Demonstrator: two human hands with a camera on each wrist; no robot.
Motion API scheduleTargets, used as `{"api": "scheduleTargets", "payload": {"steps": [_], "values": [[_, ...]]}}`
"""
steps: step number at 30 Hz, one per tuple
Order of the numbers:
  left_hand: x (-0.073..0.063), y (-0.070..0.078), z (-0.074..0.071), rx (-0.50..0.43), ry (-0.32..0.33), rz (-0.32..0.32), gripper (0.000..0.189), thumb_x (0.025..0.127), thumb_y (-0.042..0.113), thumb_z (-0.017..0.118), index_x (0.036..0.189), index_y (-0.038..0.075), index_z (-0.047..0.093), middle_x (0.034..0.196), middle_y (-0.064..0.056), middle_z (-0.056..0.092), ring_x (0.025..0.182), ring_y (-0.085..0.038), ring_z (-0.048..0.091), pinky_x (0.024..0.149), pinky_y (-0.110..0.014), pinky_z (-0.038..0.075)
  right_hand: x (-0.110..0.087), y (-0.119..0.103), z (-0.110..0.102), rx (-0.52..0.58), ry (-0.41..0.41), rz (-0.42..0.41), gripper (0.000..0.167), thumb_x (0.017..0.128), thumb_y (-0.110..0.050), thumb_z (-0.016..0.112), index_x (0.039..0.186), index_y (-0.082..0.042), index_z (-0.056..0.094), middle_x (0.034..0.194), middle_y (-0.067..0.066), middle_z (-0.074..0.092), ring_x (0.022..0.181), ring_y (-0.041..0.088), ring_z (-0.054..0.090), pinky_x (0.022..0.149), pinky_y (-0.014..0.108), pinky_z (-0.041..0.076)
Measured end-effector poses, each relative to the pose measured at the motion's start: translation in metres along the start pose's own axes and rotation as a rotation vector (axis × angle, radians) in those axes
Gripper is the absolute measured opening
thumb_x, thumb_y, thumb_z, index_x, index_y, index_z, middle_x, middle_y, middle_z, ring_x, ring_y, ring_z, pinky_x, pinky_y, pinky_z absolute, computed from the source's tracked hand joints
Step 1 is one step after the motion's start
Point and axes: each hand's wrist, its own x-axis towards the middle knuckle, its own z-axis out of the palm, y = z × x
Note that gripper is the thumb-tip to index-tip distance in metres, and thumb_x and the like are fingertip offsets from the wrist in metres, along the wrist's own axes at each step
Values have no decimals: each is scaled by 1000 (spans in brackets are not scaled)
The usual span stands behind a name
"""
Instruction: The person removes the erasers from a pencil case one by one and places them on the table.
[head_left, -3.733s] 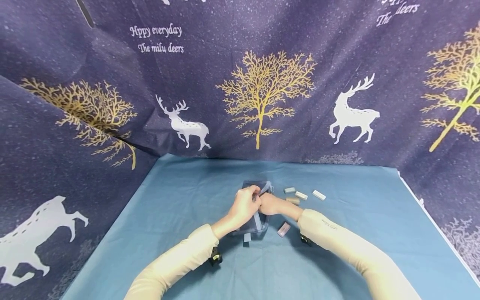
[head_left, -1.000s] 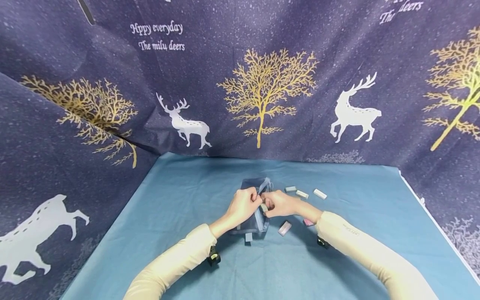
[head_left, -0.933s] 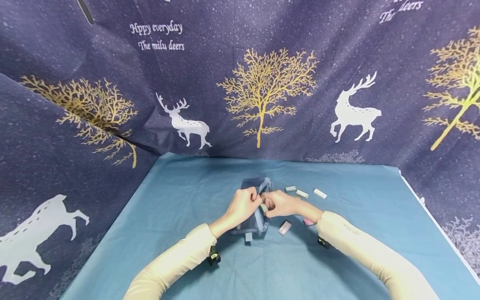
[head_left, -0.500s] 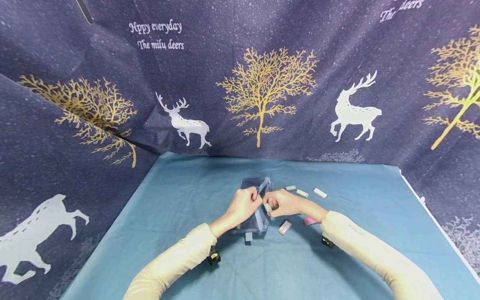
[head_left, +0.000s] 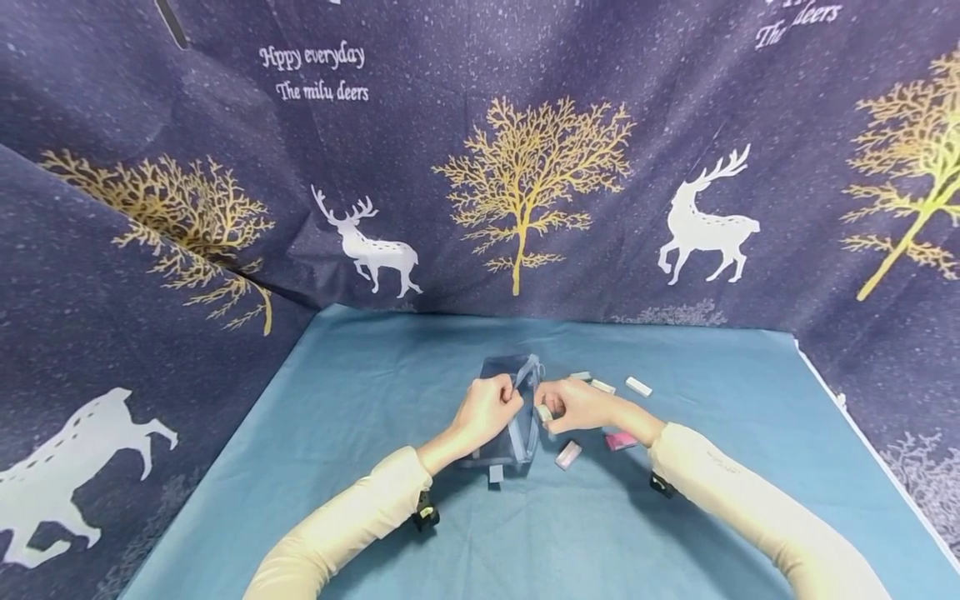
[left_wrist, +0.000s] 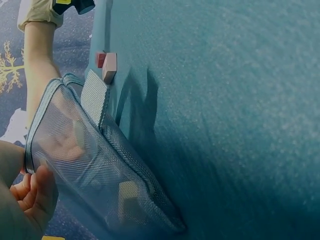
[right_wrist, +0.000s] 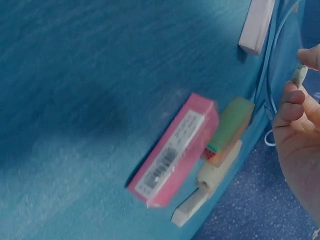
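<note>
My left hand pinches the zipped edge of a blue-grey mesh pouch, holding its mouth open toward the right. Just right of that mouth, my right hand pinches a small pale eraser between thumb and fingers. The right wrist view shows one end of this eraser at the fingertips. Through the mesh in the left wrist view, a yellowish block shows inside the pouch. A light fabric tab sticks out at the pouch's near end.
A pale pink eraser and a bright pink one with a barcode label lie near the right hand. Beyond it are a white eraser and a cream one. A green-and-orange block lies beside the bright pink one.
My right hand has come out of the pouch's mouth with the pale eraser and moved right. The bright pink eraser has come into view under the right wrist. My left hand stays on the pouch.
</note>
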Motion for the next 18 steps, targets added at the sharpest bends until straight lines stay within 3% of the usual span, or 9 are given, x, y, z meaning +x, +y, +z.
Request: {"api": "scheduleTargets", "payload": {"steps": [5, 13, 18], "values": [[-1, -1, 3, -6, 1, 5, 30, 86, 11, 59, 66, 16, 39, 56, 8, 32, 44, 0, 34, 42, -16, 28, -5, 2, -3, 14, 11, 4, 23, 71, -6, 69, 92, -10, 61, 63, -5, 46, 58, -2, 38, 58, 17, 37], [-1, -1, 4, -7, 6, 0, 29, 86, 11, 60, 65, 16, 40, 56, 8, 34, 46, -1, 37, 44, -15, 30, -13, 6, -7, -26, 12, 70, 20, 71, -7, 65, 88, -14, 59, 62, -12, 42, 55, -3, 36, 65, 20, 36], [-1, -2, 5, 5, 9, 9, 29, 86, 11, 59, 65, 16, 41, 57, 8, 36, 47, 0, 39, 44, -15, 31, -15, 10, -10, -10, 18, 57, 22, 72, -5, 65, 93, -11, 61, 63, -7, 47, 57, -2, 39, 62, 19, 40]]}}
